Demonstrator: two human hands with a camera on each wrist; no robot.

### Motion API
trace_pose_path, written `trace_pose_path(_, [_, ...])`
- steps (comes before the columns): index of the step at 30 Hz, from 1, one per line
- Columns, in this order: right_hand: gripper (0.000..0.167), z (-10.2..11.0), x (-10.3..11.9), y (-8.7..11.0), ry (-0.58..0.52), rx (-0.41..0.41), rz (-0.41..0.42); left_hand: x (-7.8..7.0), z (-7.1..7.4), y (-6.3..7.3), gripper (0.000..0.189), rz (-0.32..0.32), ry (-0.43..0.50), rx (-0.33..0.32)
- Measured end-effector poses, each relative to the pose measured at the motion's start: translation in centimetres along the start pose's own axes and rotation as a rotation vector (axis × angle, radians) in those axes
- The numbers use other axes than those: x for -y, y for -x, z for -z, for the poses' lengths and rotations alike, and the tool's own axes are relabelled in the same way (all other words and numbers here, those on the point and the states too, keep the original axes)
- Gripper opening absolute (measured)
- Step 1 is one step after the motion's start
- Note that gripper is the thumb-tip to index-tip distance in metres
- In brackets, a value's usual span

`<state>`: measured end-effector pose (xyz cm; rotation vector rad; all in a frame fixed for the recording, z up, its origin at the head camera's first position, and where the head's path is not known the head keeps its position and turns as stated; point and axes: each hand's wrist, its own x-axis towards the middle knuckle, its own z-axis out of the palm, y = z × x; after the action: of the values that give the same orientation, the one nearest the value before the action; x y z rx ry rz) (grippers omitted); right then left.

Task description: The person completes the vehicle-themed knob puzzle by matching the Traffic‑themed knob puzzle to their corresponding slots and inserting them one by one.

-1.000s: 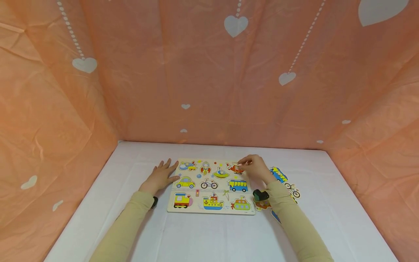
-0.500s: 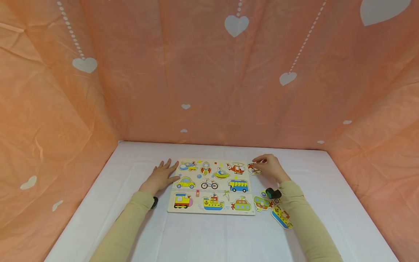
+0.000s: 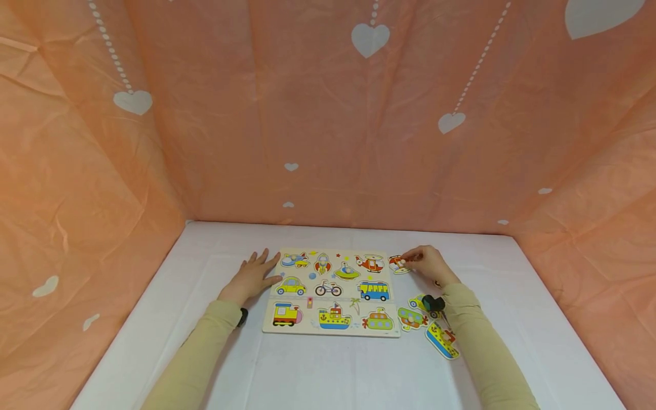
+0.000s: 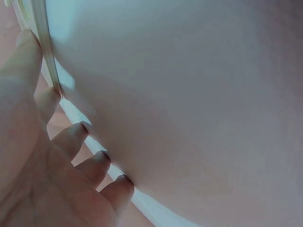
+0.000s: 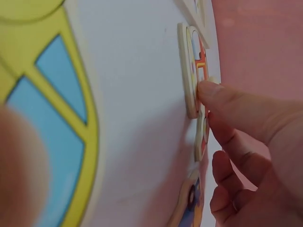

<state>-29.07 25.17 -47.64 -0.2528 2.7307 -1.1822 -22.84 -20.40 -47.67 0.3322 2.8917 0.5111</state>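
Observation:
A wooden knob puzzle board (image 3: 314, 300) with vehicle pictures lies flat on the white table. My left hand (image 3: 248, 278) spreads its fingers at the board's left edge; in the left wrist view the thumb (image 4: 29, 52) touches that edge. Just right of the board's upper right corner is the red helicopter puzzle piece (image 3: 396, 264), beside the matching helicopter picture (image 3: 370, 263) on the board. My right hand (image 3: 429, 265) pinches this piece by its knob. In the right wrist view the thumb (image 5: 213, 94) lies against the piece's face (image 5: 195, 52); the fingertips behind are partly hidden.
Right of the board lie loose pieces: a submarine (image 3: 410, 319), a ship (image 3: 439, 340) and a yellow car (image 3: 417, 302), partly covered by the right wrist's camera. The right sleeve (image 3: 476, 336) hides more of that area. Pink cloth walls (image 3: 328, 171) enclose the table.
My right hand has moved right from the board's helicopter spot, carrying the helicopter piece onto the table beside the board. The left hand stays at the board's edge.

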Motion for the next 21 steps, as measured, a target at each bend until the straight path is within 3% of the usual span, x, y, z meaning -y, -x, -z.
trace_pose_path(7, [0.021,0.02,-0.13,0.31,-0.048,0.029,-0.025,0.21,-0.23,-0.13,0.070,-0.023,-0.027,-0.023])
trace_pose_path(21, [0.017,0.46,-0.21,0.46,0.018,0.027,0.000,0.18,-0.29,-0.20,0.070,-0.007,-0.028,-0.014])
